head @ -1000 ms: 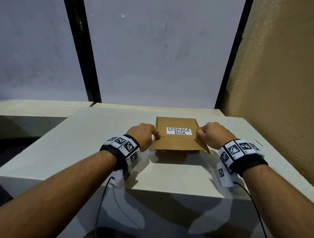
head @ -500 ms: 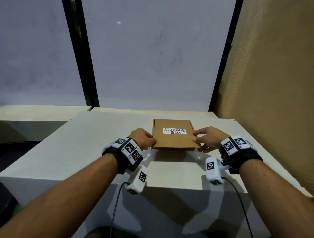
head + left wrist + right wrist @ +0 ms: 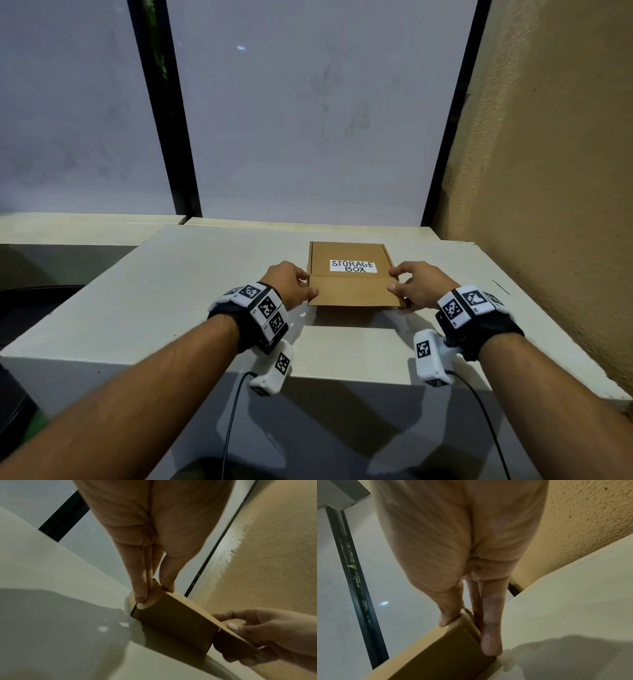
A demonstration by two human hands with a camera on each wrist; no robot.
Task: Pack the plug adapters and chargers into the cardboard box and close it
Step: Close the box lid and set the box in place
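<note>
A brown cardboard box (image 3: 352,291) labelled STORAGE BOX lies on the white table (image 3: 191,281) with its lid down. Its front flap slopes toward me. My left hand (image 3: 301,286) pinches the near left corner, thumb (image 3: 167,582) on top and fingers (image 3: 139,593) on the rounded side tab. My right hand (image 3: 399,282) pinches the near right corner the same way, thumb (image 3: 447,618) on the top edge and fingers (image 3: 491,642) down the side of the box (image 3: 440,653). No adapters or chargers show.
A rough tan wall (image 3: 548,205) stands close along the table's right side. Frosted window panes with black frames (image 3: 178,137) rise behind the table. The table's front edge (image 3: 342,373) lies just under my wrists.
Both hands went from curled fists at the lid's front corners to a pinch on them. The front flap has dropped closer to the box. The box has stayed in place.
</note>
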